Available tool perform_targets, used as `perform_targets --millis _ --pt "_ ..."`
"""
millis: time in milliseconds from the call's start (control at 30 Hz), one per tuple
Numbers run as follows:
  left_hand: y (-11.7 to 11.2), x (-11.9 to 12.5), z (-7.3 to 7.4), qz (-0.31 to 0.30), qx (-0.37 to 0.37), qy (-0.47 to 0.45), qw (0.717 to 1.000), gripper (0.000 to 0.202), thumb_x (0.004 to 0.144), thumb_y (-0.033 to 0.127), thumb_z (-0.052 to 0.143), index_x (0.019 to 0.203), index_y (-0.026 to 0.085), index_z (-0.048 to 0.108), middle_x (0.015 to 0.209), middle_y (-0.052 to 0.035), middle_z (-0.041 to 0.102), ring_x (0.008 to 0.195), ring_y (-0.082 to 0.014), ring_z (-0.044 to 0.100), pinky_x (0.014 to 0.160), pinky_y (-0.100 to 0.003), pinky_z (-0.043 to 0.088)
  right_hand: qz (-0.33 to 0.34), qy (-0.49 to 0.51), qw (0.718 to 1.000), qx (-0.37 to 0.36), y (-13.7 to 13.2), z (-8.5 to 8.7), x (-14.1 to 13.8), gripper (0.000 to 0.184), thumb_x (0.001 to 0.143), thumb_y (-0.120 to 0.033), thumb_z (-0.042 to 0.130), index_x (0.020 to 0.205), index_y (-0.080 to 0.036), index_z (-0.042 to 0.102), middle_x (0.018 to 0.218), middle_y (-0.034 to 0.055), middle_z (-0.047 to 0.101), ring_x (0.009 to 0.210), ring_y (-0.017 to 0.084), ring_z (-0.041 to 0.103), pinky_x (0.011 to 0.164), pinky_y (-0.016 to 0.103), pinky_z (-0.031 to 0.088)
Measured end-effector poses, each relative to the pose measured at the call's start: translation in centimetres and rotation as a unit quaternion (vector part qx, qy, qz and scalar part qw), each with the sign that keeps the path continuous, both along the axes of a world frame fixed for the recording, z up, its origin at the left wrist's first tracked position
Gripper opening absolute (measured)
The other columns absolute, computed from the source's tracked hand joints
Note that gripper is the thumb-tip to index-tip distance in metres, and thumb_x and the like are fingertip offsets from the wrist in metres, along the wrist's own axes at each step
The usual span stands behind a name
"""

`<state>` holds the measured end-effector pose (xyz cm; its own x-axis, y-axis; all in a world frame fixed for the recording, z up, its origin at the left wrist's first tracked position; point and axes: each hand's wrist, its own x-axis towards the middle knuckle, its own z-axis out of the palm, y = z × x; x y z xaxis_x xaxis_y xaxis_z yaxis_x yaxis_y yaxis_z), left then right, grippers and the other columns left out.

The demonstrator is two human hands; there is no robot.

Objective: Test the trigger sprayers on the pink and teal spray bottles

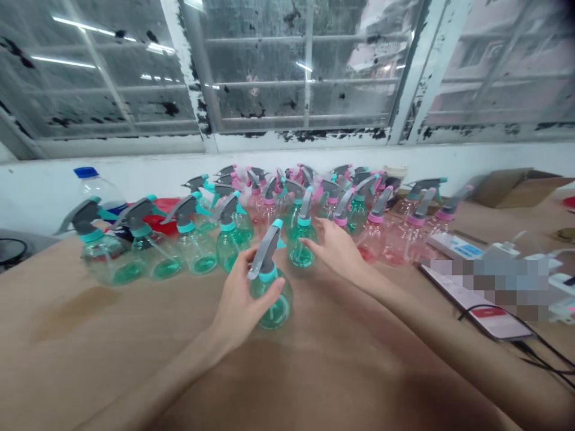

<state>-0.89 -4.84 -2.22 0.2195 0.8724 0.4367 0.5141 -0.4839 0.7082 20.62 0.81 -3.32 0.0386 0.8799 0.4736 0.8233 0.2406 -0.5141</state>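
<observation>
My left hand [245,296] is wrapped round a clear green spray bottle [277,311] with a grey and teal trigger head, in front of the rows. Thumb and fingers sit on either side below its collar. My right hand [335,245] reaches to a second green spray bottle [300,245] just behind, its thumb and fingers apart at that bottle's right side. Whether the right fingers touch it I cannot tell. To the left stand several green spray bottles [197,251], and to the right several pink ones [372,239].
More spray bottles crowd toward the wall under the window. A blue-capped water bottle [96,185] stands at the back left. A cardboard box [516,187] sits at the back right. A phone [471,299] with black cables and white chargers [501,251] lies at the right.
</observation>
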Motion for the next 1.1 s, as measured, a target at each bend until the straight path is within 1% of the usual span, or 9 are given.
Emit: perform_targets --millis 67,133,200,300,467,600,767,933,1100 --pt "-0.4 -0.2 0.3 0.01 -0.011 0.032 0.999 0.025 0.088 0.032 0.057 0.109 0.021 0.051 0.1 -0.0033 0.062 0.096 -0.0212 0.061 0.088 -0.039 0.047 -0.019 0.001 1.0 -0.002 0.9 0.1 -0.4 0.072 0.086 -0.046 0.063 0.139 -0.003 0.041 0.133 0.0274 0.055 0.125 0.038 0.052 0.098 0.051 0.045" --pt "-0.6 -0.4 0.6 0.019 -0.017 0.053 0.998 0.017 0.089 0.033 0.056 0.102 0.021 0.054 0.098 -0.0028 0.063 0.095 -0.0214 0.062 0.085 -0.037 0.048 -0.025 -0.003 1.0 -0.005 1.8 0.1 -0.7 0.077 0.084 -0.051 0.064 0.139 -0.004 0.039 0.132 0.0266 0.056 0.124 0.038 0.054 0.096 0.049 0.047" --pt "-0.5 -0.7 0.8 0.02 -0.016 0.066 0.998 0.017 0.089 0.035 0.057 0.099 0.021 0.056 0.097 -0.0024 0.065 0.094 -0.0219 0.062 0.083 -0.036 0.048 -0.023 -0.011 1.0 -0.011 2.4 0.1 -0.9 0.07 0.084 -0.054 0.063 0.133 -0.007 0.047 0.124 0.0233 0.062 0.117 0.036 0.059 0.091 0.045 0.049" --pt "0.7 -1.1 0.8 0.007 0.001 0.088 0.996 0.021 0.089 0.041 0.058 0.099 0.022 0.057 0.099 -0.0024 0.067 0.094 -0.0227 0.064 0.084 -0.037 0.048 -0.022 -0.03 0.999 -0.022 2.9 0.0 -1.0 0.049 0.087 -0.055 0.059 0.112 -0.013 0.06 0.105 0.0183 0.069 0.101 0.035 0.066 0.08 0.043 0.051" --pt "4.5 -0.8 0.3 0.041 0.039 0.108 0.993 0.033 0.087 0.049 0.06 0.1 0.019 0.057 0.097 -0.0061 0.067 0.093 -0.0263 0.065 0.082 -0.039 0.049 -0.023 -0.052 0.998 -0.03 2.4 -0.1 -0.6 0.04 0.084 -0.055 0.061 0.091 -0.016 0.062 0.092 0.0139 0.069 0.087 0.031 0.067 0.067 0.037 0.047" --pt "7.1 0.3 0.4 0.034 0.046 0.115 0.992 0.036 0.086 0.044 0.063 0.11 0.018 0.057 0.101 -0.008 0.069 0.091 -0.0269 0.066 0.08 -0.038 0.05 -0.017 -0.057 0.997 -0.038 1.9 0.1 -0.2 0.041 0.082 -0.06 0.06 0.08 -0.019 0.06 0.081 0.0083 0.067 0.075 0.026 0.065 0.057 0.032 0.041" --pt "8.4 0.8 0.7 0.027 0.053 0.107 0.993 0.063 0.087 0.036 0.065 0.139 0.017 0.037 0.113 -0.0117 0.067 0.107 -0.0289 0.064 0.086 -0.039 0.049 -0.023 -0.064 0.997 -0.042 1.3 0.5 -0.1 0.039 0.082 -0.059 0.061 0.078 -0.02 0.059 0.074 0.0052 0.065 0.068 0.023 0.063 0.052 0.029 0.035" --pt "9.2 0.6 0.2 0.029 0.055 0.091 0.994 0.052 0.088 0.034 0.064 0.133 0.017 0.043 0.115 -0.0123 0.067 0.112 -0.0295 0.062 0.09 -0.042 0.05 -0.031 -0.079 0.995 -0.043 0.6 0.8 -0.3 0.041 0.081 -0.061 0.061 0.076 -0.02 0.058 0.07 0.005 0.064 0.065 0.023 0.062 0.049 0.029 0.033" --pt "10.2 0.6 0.0 0.034 0.054 0.08 0.995 0.055 0.088 0.034 0.064 0.134 0.015 0.041 0.117 -0.0141 0.067 0.112 -0.0296 0.062 0.091 -0.042 0.05 -0.033 -0.103 0.994 -0.028 -0.4 0.7 -0.5 0.042 0.082 -0.063 0.058 0.079 -0.021 0.057 0.075 0.0059 0.065 0.069 0.024 0.063 0.051 0.03 0.035"
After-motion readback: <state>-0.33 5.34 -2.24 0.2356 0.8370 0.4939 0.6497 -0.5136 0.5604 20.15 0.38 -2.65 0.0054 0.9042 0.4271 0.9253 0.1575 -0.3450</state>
